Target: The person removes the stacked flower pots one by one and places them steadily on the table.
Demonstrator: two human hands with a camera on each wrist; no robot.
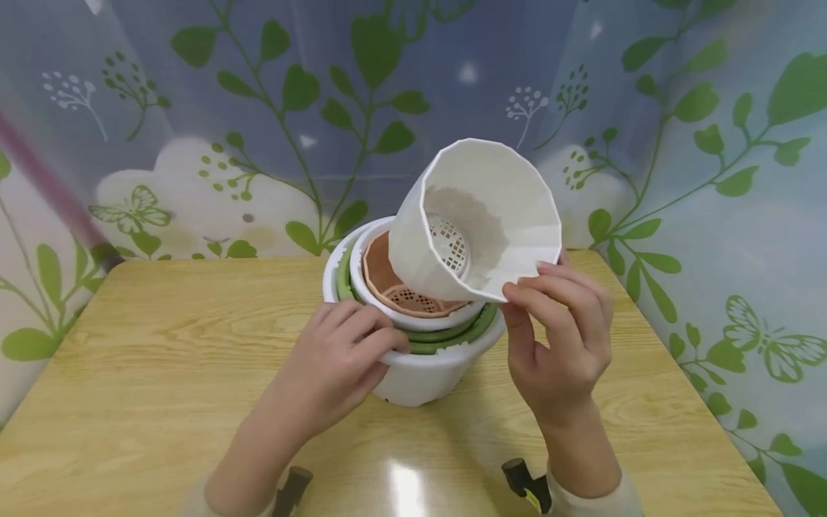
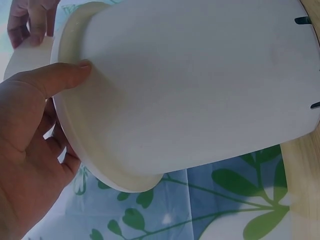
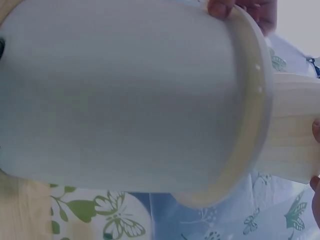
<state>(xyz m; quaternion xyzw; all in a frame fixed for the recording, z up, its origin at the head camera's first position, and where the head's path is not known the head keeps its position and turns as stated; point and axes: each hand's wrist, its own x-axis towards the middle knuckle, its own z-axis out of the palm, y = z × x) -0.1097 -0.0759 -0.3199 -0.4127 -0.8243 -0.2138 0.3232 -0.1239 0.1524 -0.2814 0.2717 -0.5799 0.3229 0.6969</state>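
Observation:
A nest of flowerpots stands on the table, its large white outer pot [image 1: 416, 380] holding green-rimmed, white and terracotta ones. My left hand [image 1: 339, 359] grips the rim of that outer pot, thumb outside and fingers over the edge; the left wrist view shows the thumb on the pot wall [image 2: 190, 90]. Above the stack, my right hand [image 1: 562, 330] pinches the rim of a faceted white flowerpot [image 1: 517, 215] with a grid of holes in its base. This pot is tilted, mouth toward me, its lower part over the terracotta pot [image 1: 381, 269].
The wooden table [image 1: 161, 345] extends to both sides of the stack. Behind and to the right hangs a blue and white curtain [image 1: 465, 79] with green leaves and butterflies, close to the table's far edge.

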